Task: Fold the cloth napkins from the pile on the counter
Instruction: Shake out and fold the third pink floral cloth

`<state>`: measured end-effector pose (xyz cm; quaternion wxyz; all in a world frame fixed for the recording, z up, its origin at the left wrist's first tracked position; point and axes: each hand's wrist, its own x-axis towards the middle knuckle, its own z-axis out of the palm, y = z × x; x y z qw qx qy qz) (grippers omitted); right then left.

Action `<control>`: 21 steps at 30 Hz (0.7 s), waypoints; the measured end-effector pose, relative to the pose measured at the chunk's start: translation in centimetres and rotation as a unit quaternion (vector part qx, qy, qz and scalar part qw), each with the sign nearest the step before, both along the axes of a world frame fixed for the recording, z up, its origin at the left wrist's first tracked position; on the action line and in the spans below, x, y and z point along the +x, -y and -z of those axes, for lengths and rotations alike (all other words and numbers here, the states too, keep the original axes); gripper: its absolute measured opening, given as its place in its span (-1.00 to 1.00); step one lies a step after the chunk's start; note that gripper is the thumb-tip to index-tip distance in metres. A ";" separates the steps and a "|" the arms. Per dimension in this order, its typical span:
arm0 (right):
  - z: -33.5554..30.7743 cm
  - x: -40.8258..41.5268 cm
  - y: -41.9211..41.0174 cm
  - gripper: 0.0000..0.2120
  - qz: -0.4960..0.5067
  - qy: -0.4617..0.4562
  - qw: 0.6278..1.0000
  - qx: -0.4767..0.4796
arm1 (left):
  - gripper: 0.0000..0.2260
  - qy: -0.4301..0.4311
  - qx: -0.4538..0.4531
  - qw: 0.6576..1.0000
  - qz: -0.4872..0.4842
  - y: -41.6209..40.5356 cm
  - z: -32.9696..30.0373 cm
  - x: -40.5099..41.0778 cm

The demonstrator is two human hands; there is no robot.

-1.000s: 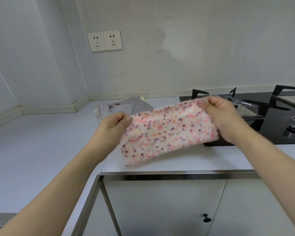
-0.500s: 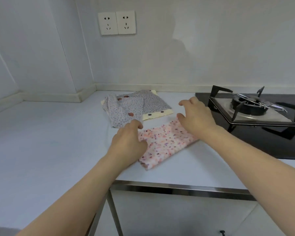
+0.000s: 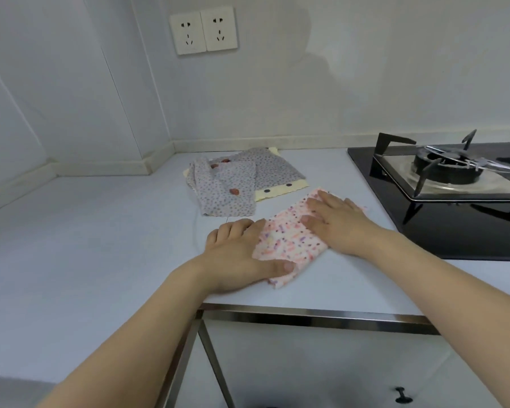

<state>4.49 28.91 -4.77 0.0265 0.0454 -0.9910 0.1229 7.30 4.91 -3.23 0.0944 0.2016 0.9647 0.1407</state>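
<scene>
A pink speckled napkin (image 3: 289, 240) lies folded into a narrow strip on the white counter (image 3: 86, 231). My left hand (image 3: 236, 257) is at its near left end, thumb pressed on top of the cloth and fingers stretched along its left edge. Resting flat on the strip's far half is my right hand (image 3: 339, 222), fingers apart and palm down. Behind them sits the pile: crumpled grey dotted napkins (image 3: 227, 187) on top of a pale yellow one (image 3: 277, 193).
A black gas stove (image 3: 454, 184) with a metal pan support fills the counter's right side, close to my right wrist. The counter's steel front edge (image 3: 306, 315) runs just below my forearms. Two wall sockets (image 3: 203, 30) hang above the pile.
The pink napkin was held up in the air by both hands; it now lies on the counter, folded narrower, with both hands pressing on it.
</scene>
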 end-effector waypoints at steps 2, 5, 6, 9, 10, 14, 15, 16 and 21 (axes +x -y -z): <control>-0.2 2.1 0.7 -0.55 -0.020 -0.128 0.991 -0.017 | -0.48 0.017 0.168 0.985 -0.045 1.2 0.1 -0.4; -0.6 7.0 3.5 -0.70 -0.146 -0.194 0.967 -0.077 | -0.76 -0.045 0.293 0.950 -0.096 1.9 0.3 -0.3; -0.7 8.7 4.5 -0.69 -0.189 -0.169 0.964 -0.079 | -0.71 -0.068 0.280 0.953 -0.090 1.8 0.4 -0.2; 0.5 11.8 6.1 -0.54 -0.229 -0.161 0.960 0.011 | -0.64 -0.087 0.234 0.966 -0.062 1.3 0.5 0.5; 0.8 12.2 6.1 -0.51 -0.222 -0.170 0.960 0.030 | -0.65 -0.086 0.226 0.968 -0.061 1.4 0.4 0.7; 1.1 12.9 5.4 -0.57 -0.218 -0.198 0.956 0.002 | -0.64 -0.068 0.200 0.975 -0.072 1.7 0.1 2.0; 1.1 13.2 5.3 -0.61 -0.222 -0.203 0.954 -0.002 | -0.60 -0.057 0.188 0.978 -0.070 1.8 -0.2 2.6; 1.0 13.4 5.1 -0.67 -0.227 -0.206 0.952 -0.007 | -0.54 -0.043 0.173 0.982 -0.065 1.8 -0.7 3.3; 0.5 14.7 3.9 -0.89 -0.232 -0.197 0.947 -0.106 | -0.46 0.046 0.054 0.997 0.005 2.5 -2.4 5.8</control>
